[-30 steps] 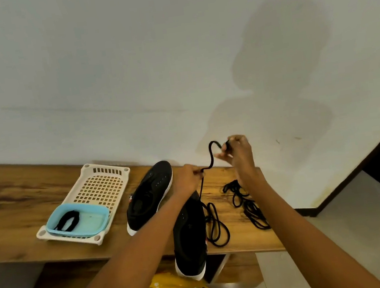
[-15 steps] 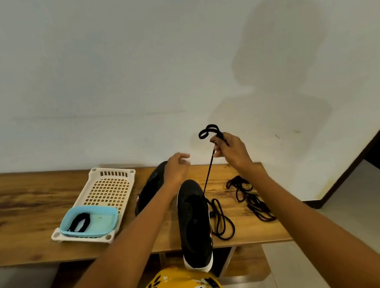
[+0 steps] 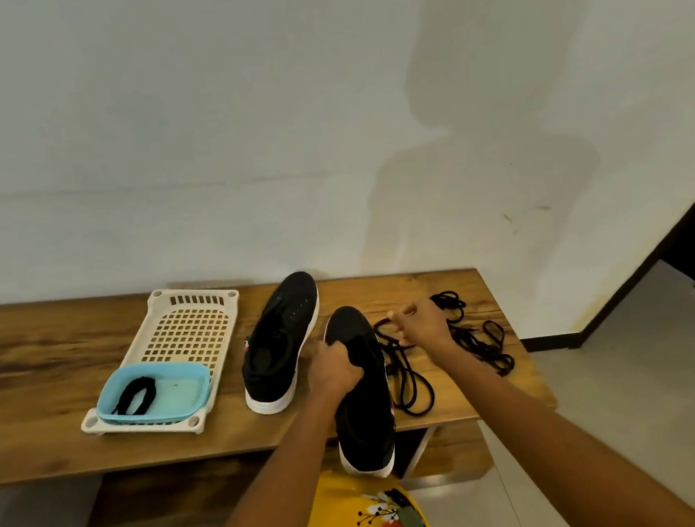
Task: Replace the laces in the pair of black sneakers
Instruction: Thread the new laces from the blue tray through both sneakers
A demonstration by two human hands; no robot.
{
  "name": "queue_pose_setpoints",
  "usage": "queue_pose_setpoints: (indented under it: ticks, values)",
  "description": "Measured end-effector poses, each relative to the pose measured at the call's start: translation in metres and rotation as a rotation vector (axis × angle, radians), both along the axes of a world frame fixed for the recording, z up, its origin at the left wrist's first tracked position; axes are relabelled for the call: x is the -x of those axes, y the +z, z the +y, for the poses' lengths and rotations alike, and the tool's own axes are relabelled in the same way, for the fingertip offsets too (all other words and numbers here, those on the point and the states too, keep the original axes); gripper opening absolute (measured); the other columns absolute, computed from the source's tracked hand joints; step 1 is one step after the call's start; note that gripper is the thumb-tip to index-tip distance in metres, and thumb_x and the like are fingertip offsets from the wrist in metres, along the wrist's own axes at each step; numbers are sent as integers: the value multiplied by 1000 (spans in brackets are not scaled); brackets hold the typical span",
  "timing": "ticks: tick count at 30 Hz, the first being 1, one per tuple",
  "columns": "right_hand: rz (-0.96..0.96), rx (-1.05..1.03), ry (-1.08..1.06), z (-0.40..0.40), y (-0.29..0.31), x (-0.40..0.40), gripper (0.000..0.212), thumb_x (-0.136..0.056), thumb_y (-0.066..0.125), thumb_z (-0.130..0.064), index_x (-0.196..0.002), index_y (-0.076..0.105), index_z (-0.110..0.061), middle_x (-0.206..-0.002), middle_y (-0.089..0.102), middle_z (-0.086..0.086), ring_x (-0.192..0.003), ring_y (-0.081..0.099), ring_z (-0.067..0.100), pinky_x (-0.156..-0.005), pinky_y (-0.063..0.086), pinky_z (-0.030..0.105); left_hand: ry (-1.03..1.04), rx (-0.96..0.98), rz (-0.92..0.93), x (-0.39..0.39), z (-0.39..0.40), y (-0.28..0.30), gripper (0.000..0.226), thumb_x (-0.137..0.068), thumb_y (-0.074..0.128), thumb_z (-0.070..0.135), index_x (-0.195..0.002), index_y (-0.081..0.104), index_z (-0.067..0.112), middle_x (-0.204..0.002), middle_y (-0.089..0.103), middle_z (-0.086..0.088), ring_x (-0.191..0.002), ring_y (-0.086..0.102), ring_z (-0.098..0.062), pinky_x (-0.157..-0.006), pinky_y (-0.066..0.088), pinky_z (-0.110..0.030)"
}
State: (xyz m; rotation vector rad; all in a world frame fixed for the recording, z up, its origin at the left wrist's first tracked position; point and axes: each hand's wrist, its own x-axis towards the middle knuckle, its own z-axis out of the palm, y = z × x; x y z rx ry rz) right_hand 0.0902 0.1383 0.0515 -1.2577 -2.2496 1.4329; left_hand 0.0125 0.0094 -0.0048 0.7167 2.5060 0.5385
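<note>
A: Black canvas sneaker with white sole (image 3: 362, 399) overhanging the wooden bench (image 3: 49, 443) edge, heel out past it; left hand (image 3: 335, 370) gripping its opening.

B: Right hand (image 3: 421, 326) pinching the loose black lace (image 3: 407, 382) beside it. Second black sneaker (image 3: 279, 346) lying further left.

A: Risking a slip: pulling hard, tipping the shoe off.

B: Or snagging the tangled black laces (image 3: 474, 335) nearby.

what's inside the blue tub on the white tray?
The blue tub sits at the near end of the white tray and holds one bundled black lace. Nothing else shows on its floor; the near wall hides a thin strip of it.
</note>
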Motion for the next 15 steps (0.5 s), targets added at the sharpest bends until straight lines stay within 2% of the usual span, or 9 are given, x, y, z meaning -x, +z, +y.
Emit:
queue_pose_setpoints:
  ticks: [2,4,6,8,10,12,15]
  values:
    - [17,49,48,-7,-11,-1,20,-91,62,-12,-71,58,-11,-69,60,1,-60,58,9,-53,53,17,93,-81,20,2,-2,0,5,-84,58,14,-82,59,9,-93,61,-9,-78,61,-24,-70,52,-35]
    - [28,95,127,-15,-20,2,10,-93,58,-7,-88,66,-5,-76,62,2,-64,59,8,-54,52,13,211,-202,-113,8,-8,-2,12,-86,58,9,-93,68,8,-95,68,-9,-71,64,-22,-56,52,-27]
    - [12,97,227,-25,-29,7,18,-95,51,-2,-106,65,-1,-84,63,5,-66,57,7,-54,51,12,351,-355,-356,15,-19,-4,22,-87,61,3,-108,66,2,-104,67,-13,-83,66,-25,-50,51,-23]
    - [-8,60,290,-37,-38,11,23,-96,49,-2,-114,63,-1,-90,65,7,-66,57,5,-52,49,11,520,-497,-611,21,-30,-6,29,-84,65,0,-113,62,-2,-109,63,-17,-101,62,-29,-64,54,-31]
    - [-30,20,309,-47,-44,15,23,-94,53,-4,-115,63,-3,-90,67,9,-64,57,5,-50,48,11,608,-570,-771,22,-38,-8,31,-84,65,-1,-114,60,-3,-109,63,-17,-109,59,-29,-79,51,-37]
    - [-84,-17,323,-54,-50,21,19,-93,57,-9,-109,67,-5,-81,67,7,-58,56,5,-48,46,10,614,-583,-823,22,-42,-11,30,-85,64,-2,-114,60,-5,-106,63,-15,-108,59,-28,-81,49,-35]
    - [-139,-75,318,-60,-57,29,17,-93,58,-15,-103,70,-7,-67,61,-2,-49,55,6,-49,47,13,608,-596,-813,20,-43,-10,32,-84,64,-2,-116,59,-4,-114,63,-17,-110,59,-28,-79,49,-34]
